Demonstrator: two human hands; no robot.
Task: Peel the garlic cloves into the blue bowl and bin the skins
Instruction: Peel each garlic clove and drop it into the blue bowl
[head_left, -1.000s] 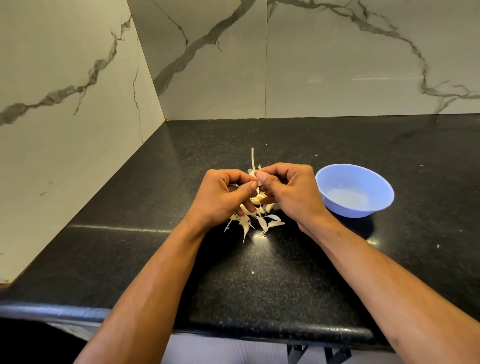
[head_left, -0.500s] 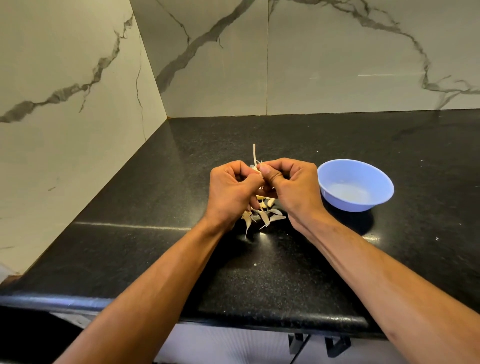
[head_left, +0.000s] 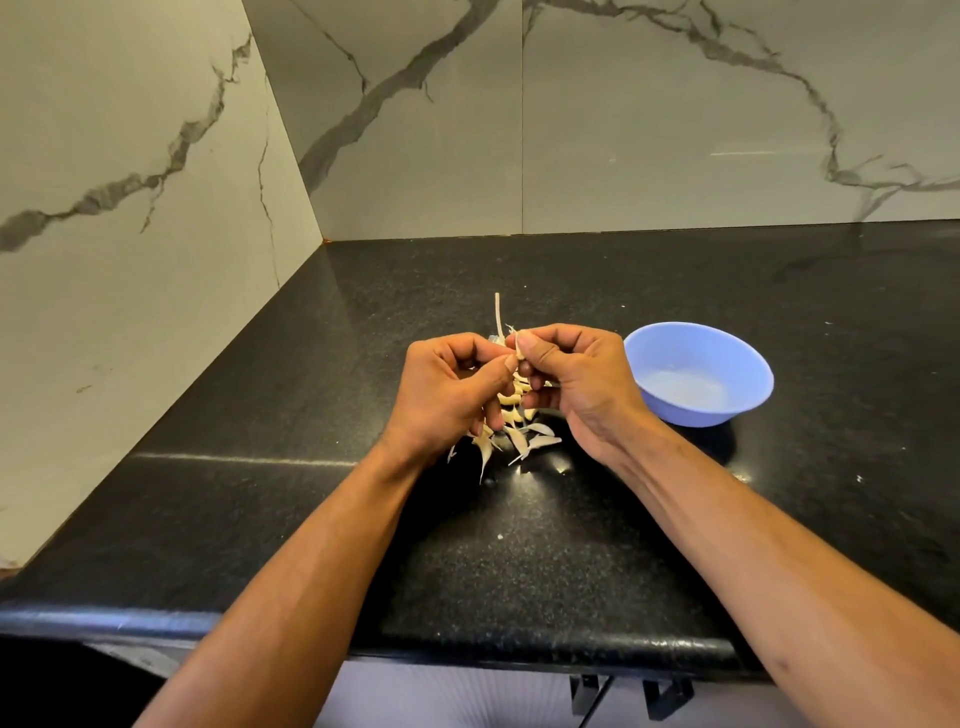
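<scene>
My left hand (head_left: 447, 395) and my right hand (head_left: 576, 384) meet above the black counter (head_left: 311, 519), fingers curled. Between their thumbs and fingertips they pinch one small garlic clove (head_left: 518, 347), mostly hidden by the fingers. Below the hands lies a heap of pale garlic cloves (head_left: 511, 402) and loose skins (head_left: 530, 441). A thin dry garlic stem (head_left: 497, 314) sticks up behind the hands. The blue bowl (head_left: 748, 364) stands on the counter just right of my right hand; I see no cloves in it.
Marble-patterned walls (head_left: 623, 130) close the counter at the back and on the left. The counter's rounded front edge (head_left: 467, 639) runs below my forearms. A few skin crumbs (head_left: 500, 536) lie on the counter near me. No bin is in view.
The hands stay together over the heap and have shifted only slightly; my right thumb now presses the top of the clove. The heap and the bowl have not moved.
</scene>
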